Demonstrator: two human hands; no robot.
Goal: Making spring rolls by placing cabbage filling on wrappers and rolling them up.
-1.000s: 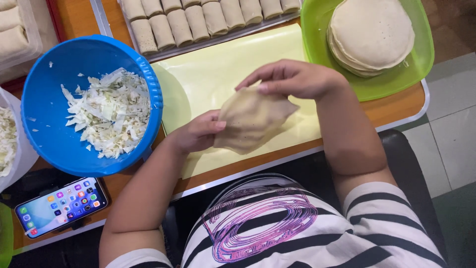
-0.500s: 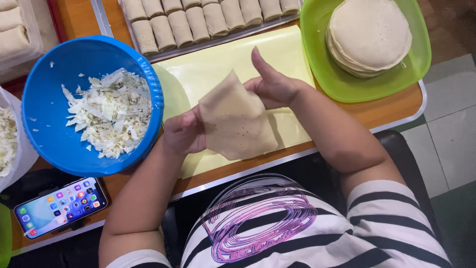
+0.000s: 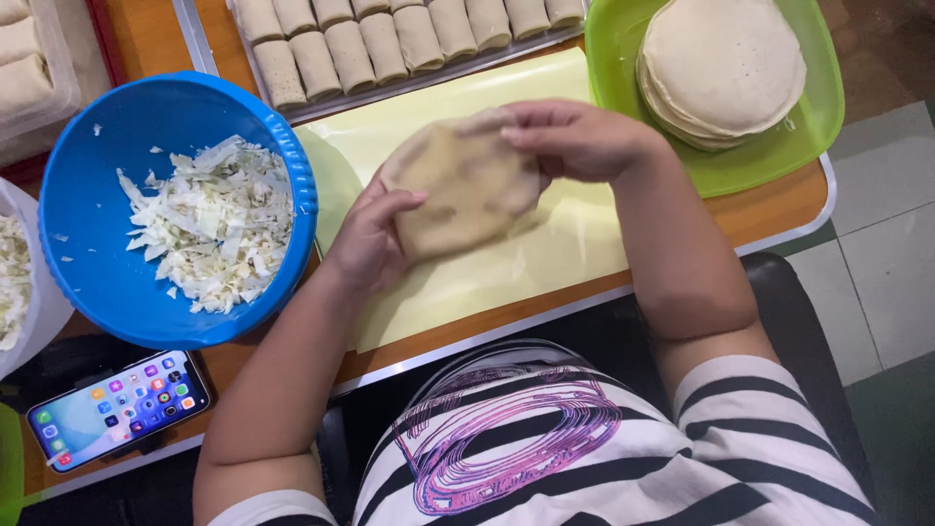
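Observation:
A round, pale wrapper sheet point(image 3: 466, 185) is held flat above the yellow mat point(image 3: 545, 263). My left hand point(image 3: 370, 239) grips its lower left edge with the thumb on top. My right hand point(image 3: 575, 136) pinches its upper right edge. The wrapper looks thin and slightly speckled. A blue bowl point(image 3: 107, 282) of shredded cabbage point(image 3: 219, 224) stands just left of my left hand. A stack of round wrappers point(image 3: 721, 68) lies on a green plate point(image 3: 779, 156) to the right of my right hand.
A metal tray point(image 3: 390, 88) of several rolled spring rolls runs along the back. A smartphone point(image 3: 117, 409) with a lit screen lies at the front left. A white container point(image 3: 24, 312) of cabbage sits at the far left edge. Tiled floor lies to the right.
The wrapper was pressed on the mat, then lifted and held up by both hands. It now lies flatter and rounder between my hands, higher over the mat.

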